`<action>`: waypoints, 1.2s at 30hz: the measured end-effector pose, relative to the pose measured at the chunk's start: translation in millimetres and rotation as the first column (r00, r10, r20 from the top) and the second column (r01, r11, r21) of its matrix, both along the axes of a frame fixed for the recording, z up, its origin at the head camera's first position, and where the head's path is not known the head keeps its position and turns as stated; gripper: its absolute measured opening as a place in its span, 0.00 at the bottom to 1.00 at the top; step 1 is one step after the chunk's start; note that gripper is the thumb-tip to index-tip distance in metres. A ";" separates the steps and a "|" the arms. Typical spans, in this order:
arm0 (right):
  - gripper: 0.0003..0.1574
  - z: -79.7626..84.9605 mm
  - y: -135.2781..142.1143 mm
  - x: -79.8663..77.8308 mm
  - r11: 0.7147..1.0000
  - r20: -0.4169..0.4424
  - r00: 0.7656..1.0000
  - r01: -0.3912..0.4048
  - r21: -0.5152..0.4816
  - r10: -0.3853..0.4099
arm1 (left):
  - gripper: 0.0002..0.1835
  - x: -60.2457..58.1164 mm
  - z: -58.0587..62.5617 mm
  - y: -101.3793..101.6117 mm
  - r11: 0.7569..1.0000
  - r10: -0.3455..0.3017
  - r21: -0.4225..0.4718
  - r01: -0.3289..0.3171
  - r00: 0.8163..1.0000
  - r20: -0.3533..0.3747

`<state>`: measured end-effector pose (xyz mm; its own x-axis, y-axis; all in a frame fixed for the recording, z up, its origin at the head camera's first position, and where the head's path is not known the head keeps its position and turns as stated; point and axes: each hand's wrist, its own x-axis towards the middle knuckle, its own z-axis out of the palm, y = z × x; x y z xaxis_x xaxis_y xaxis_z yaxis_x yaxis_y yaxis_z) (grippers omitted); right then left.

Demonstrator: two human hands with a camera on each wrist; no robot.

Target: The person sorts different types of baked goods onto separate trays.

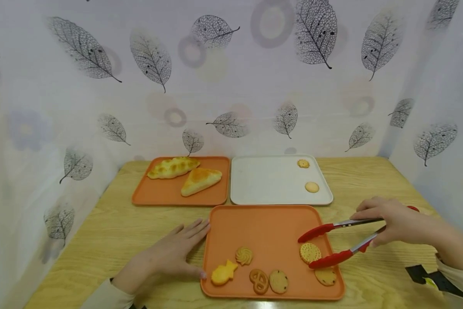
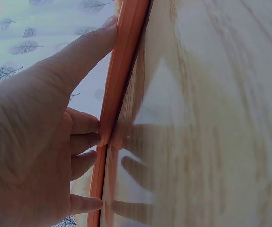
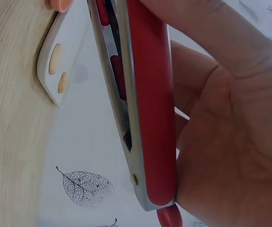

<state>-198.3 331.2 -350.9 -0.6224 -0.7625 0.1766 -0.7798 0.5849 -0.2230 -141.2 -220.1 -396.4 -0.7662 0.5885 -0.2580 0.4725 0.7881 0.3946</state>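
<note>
My right hand (image 1: 403,221) grips red-tipped metal tongs (image 1: 345,223) by their handle; the red grip (image 3: 150,99) fills the middle of the right wrist view. The tongs' tips are spread apart over the right side of the front orange tray (image 1: 270,227), one on either side of a round dotted cracker (image 1: 310,252). Just below the lower tip lies a chocolate chip cookie (image 1: 326,277), partly covered by it. With fingers straight, my left hand (image 1: 173,251) rests at the tray's left edge, thumb and fingertips touching the rim (image 2: 121,61).
The front tray also bears a swirl cookie (image 1: 244,255), a yellow fish-shaped cookie (image 1: 223,273), a pretzel (image 1: 259,281) and another chip cookie (image 1: 278,281). Behind stand a white tray (image 1: 268,180) with two small cookies and an orange tray (image 1: 158,196) with two breads. A leaf-patterned curtain (image 1: 231,86) surrounds the table.
</note>
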 end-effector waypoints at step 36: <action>0.34 -8.1 -8.6 -9.0 0.993 -0.198 0.974 0.115 -0.008 -0.115 | 0.59 -0.4 0.1 1.0 1.000 -0.002 -0.008 0.002 1.000 -0.007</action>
<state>-207.2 322.6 -359.1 -0.6591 -0.6886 0.3025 -0.7357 0.6737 -0.0695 -141.6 -219.0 -396.2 -0.7670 0.5878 -0.2571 0.4767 0.7903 0.3849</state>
